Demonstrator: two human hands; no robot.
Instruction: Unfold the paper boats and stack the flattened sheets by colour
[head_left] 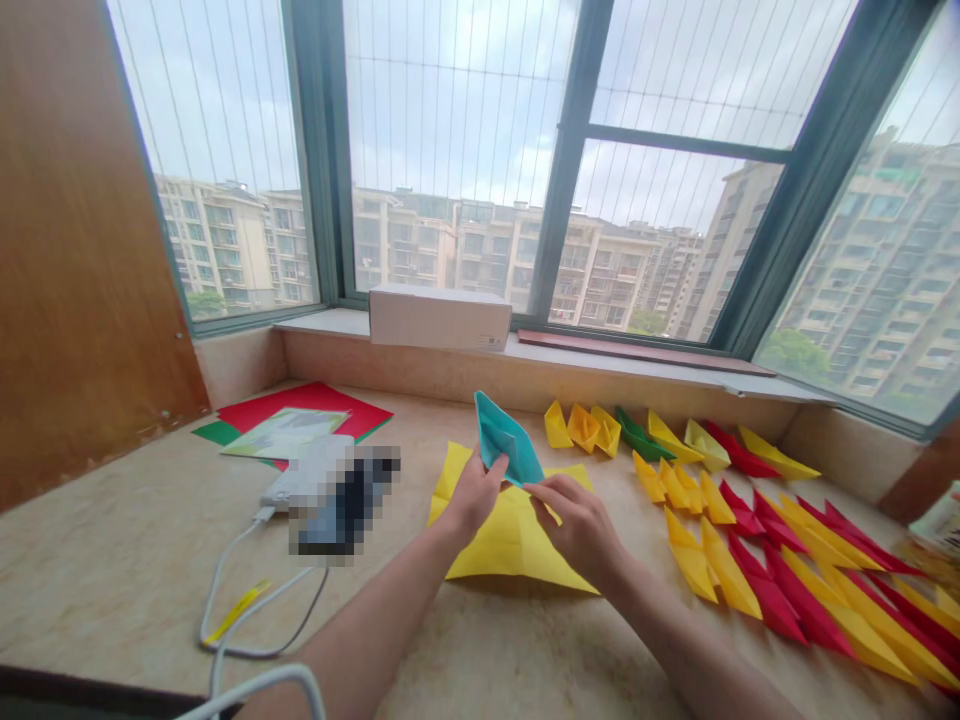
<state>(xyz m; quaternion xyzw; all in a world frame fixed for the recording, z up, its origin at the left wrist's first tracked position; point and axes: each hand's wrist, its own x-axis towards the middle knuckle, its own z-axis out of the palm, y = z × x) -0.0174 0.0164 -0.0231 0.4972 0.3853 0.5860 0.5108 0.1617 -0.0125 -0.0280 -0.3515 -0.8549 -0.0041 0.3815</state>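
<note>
A folded blue paper boat (510,440) is held up between my two hands, tilted, with its long point up to the left. My left hand (478,490) grips its lower left side, the thumb pressed on the front fold. With its fingers pinched together, my right hand (574,515) holds the lower right corner of the boat. Beneath both hands lies a creased sheet of yellow paper (517,545), its edges lifting off the stone surface. The fingers behind the blue paper are hidden.
Rows of folded paper boats in yellow (690,560), red (761,595) and green (643,436) cover the right side. Red sheets (360,405), a white power bank (307,475) with a cable (217,570), and a blurred-out dark object lie left. A white box (439,318) stands on the sill.
</note>
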